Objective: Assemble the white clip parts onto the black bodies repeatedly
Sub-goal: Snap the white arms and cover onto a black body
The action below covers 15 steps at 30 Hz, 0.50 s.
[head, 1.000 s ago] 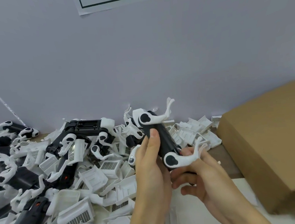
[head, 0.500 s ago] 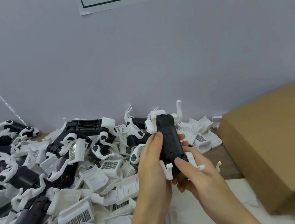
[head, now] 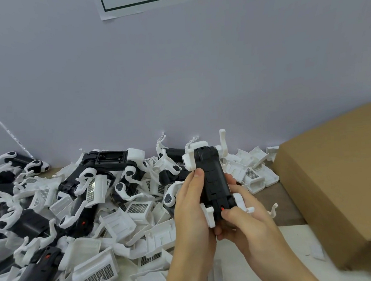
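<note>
A: Hands first: where is the black body?

B: In the middle, above the near edge of the pile of white clip parts. The left hand grips its left side; the right hand holds the near end, thumb beside the red switch.

A: How to do it well?

B: I think: hold the body steady and check that the near white clips sit fully, before pressing more.

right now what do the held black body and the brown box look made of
Black body: looks like moulded plastic with a dull satin sheen, shown by its seams and crisp panel lines. Brown box: looks like matte cardboard, plain tan faces with folded edges. Neither is certain from looks alone.
</note>
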Each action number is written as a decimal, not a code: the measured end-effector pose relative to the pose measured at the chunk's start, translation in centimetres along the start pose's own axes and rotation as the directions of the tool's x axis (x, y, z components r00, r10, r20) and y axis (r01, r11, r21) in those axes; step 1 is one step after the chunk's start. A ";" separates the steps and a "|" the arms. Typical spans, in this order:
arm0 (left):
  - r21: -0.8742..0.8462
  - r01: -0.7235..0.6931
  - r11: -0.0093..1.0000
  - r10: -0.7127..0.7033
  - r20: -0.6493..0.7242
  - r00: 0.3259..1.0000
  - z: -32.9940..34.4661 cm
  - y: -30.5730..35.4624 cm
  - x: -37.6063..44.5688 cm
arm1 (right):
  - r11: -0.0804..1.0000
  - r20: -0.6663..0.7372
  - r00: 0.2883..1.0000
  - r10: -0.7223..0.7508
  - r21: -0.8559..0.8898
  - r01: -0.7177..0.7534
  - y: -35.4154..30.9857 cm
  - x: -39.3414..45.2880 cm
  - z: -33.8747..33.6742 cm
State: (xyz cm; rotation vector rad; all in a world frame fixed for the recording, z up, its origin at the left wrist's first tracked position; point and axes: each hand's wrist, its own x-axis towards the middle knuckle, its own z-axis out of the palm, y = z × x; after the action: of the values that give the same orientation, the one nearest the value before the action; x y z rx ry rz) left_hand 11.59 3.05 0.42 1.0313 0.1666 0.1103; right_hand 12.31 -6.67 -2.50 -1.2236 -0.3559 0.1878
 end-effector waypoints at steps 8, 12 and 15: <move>0.002 -0.005 1.000 0.005 -0.036 0.999 0.1 -0.1 0.0 | 0.997 -0.029 0.999 0.014 -0.080 -0.016 -0.2 -0.2 0.1; 0.008 -0.013 1.000 0.014 -0.030 0.999 0.1 0.1 -0.1 | 0.996 -0.042 0.999 0.026 -0.089 -0.030 -0.2 -0.2 0.2; 0.040 -0.005 0.999 0.006 -0.021 1.000 0.2 0.0 -0.1 | 0.996 -0.042 0.998 0.036 -0.077 -0.039 -0.2 -0.2 0.1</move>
State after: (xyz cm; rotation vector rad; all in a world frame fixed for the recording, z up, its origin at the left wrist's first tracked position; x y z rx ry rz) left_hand 11.48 2.90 0.54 1.0710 0.1861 0.1239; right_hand 12.11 -6.65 -2.33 -1.3097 -0.3073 0.1826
